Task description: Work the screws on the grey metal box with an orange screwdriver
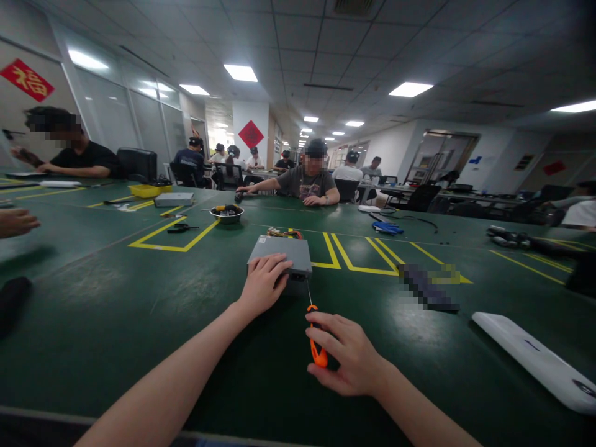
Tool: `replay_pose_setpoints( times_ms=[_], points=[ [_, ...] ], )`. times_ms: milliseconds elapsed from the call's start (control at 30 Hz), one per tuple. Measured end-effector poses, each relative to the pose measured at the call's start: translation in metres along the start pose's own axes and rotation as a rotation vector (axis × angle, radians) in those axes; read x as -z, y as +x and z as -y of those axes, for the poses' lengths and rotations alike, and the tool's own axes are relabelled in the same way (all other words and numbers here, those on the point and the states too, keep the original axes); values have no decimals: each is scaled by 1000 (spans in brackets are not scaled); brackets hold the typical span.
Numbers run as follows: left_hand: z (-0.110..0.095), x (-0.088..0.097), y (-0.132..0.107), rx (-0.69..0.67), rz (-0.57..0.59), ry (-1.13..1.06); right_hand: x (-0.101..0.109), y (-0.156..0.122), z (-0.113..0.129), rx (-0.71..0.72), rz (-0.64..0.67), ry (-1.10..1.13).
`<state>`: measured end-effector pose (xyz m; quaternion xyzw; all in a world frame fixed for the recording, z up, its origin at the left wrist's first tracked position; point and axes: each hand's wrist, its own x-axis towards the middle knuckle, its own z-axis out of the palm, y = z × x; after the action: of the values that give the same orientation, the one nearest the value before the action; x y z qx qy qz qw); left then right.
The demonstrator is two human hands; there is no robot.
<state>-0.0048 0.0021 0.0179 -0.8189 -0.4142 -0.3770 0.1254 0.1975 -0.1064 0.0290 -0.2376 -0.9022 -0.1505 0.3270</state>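
A grey metal computer power supply [298,249] sits on the green tabletop in front of me, with a bundle of coloured wires [285,233] at its far side. My left hand [265,279] grips the box from its left, fingers over the top and thumb by the near face. In my right hand [342,351] is a screwdriver [317,351] with an orange and black handle, held between fingers and thumb. Its thin shaft points away from me and its tip meets the near right corner of the box. Whether the tip sits in a screw is too small to tell.
A metal bowl [227,214] with tools stands beyond, left of the box. Yellow tape lines [186,249] mark the table. Blue gloves [387,228] lie at the back right, a white elongated device [531,357] at the near right. A person [310,180] sits opposite; another person's hand [18,222] is at left.
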Motion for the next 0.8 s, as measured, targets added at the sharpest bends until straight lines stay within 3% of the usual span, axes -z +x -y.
replay_pose_setpoints(
  times_ms=[300,567,800],
  points=[
    [0,0,0,-1,-7,-7,1,0,3,-2,93,-30],
    [0,1,0,5,7,-9,0,-2,0,-39,-27,0],
    [-1,2,0,4,11,-15,5,-1,4,-59,111,4]
  ],
)
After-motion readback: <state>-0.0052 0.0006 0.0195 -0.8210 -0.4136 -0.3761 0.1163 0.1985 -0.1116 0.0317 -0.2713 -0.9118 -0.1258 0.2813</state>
